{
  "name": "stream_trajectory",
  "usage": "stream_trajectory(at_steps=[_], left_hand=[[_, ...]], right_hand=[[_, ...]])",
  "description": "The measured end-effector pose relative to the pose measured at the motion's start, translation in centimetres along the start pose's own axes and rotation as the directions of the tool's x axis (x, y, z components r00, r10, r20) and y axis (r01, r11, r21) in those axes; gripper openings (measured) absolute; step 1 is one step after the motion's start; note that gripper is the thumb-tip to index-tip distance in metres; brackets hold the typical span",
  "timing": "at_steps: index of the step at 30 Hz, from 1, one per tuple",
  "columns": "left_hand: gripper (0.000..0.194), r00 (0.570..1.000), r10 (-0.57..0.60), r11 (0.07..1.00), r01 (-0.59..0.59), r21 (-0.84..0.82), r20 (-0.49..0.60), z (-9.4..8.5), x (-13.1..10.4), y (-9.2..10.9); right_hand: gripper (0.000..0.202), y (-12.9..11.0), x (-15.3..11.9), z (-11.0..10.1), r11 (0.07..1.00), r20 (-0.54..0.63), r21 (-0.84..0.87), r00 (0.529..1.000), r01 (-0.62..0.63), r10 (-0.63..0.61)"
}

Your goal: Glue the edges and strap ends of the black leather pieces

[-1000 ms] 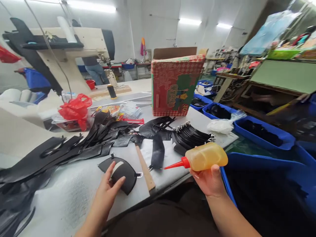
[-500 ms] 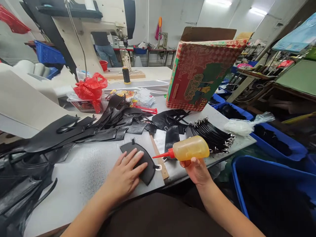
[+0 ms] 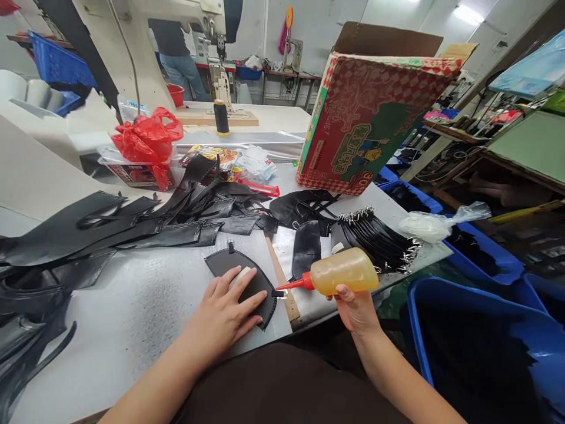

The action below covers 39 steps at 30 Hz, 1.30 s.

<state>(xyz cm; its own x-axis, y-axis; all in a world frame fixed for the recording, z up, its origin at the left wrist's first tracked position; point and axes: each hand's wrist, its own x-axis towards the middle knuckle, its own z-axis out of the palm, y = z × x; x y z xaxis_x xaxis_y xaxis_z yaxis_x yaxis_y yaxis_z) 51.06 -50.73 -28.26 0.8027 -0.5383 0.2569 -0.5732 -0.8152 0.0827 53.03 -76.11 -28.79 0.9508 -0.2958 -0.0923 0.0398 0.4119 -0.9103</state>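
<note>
My left hand lies with fingers spread on a black curved leather piece, pressing it against the white work surface. A small black loop with a metal ring sticks out from the piece's right edge. A glue bottle, filled with yellowish liquid, is in my right hand, whose fingers wrap its underside. The bottle is tilted nearly level, and its red nozzle points left with the tip at the loop beside the ring. Whether glue is coming out cannot be made out.
Black leather straps are heaped along the left and back. A bundle of black cords with metal clasps lies right, before a red carton. Blue bins stand right of the table edge. A sewing machine rises behind.
The bottle has tipped slightly, and its nozzle tip has come onto the loop by the ring. My left fingers have shifted a little on the leather piece. The view has moved slightly.
</note>
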Motion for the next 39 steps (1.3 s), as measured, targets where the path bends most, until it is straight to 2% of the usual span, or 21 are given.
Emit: stream_trajectory(at_steps=[9, 20, 24, 30, 34, 39], left_hand=[[0.032, 1.000, -0.020, 0.998, 0.021, -0.053, 0.024, 0.4, -0.1, -0.3], [0.031, 0.999, -0.021, 0.995, 0.024, -0.097, 0.034, 0.3, -0.1, -0.4], [0.031, 0.999, -0.015, 0.995, 0.019, -0.094, 0.042, 0.3, -0.1, -0.4], [0.031, 1.000, -0.004, 0.996, 0.007, -0.089, 0.030, 0.4, -0.1, -0.4], [0.031, 0.999, -0.006, 0.996, 0.010, -0.094, 0.038, 0.4, 0.0, -0.4], [0.032, 0.999, 0.010, 0.998, -0.008, -0.062, 0.032, 0.4, -0.1, -0.4]], right_hand=[[0.066, 0.7, 0.6, 0.9, 0.999, -0.014, -0.045, 1.000, -0.021, 0.021], [0.057, 1.6, 1.1, -0.7, 0.997, 0.050, -0.071, 0.999, 0.016, -0.012], [0.061, 1.7, 1.4, -0.8, 0.998, 0.041, -0.067, 0.999, 0.021, -0.018], [0.058, 1.7, 1.5, -0.5, 0.994, 0.089, -0.108, 0.996, 0.005, 0.005], [0.066, 1.3, 1.4, 0.1, 0.996, 0.040, -0.091, 0.999, -0.011, 0.015], [0.065, 1.0, 1.0, 0.5, 0.995, -0.005, -0.084, 0.999, -0.046, 0.045]])
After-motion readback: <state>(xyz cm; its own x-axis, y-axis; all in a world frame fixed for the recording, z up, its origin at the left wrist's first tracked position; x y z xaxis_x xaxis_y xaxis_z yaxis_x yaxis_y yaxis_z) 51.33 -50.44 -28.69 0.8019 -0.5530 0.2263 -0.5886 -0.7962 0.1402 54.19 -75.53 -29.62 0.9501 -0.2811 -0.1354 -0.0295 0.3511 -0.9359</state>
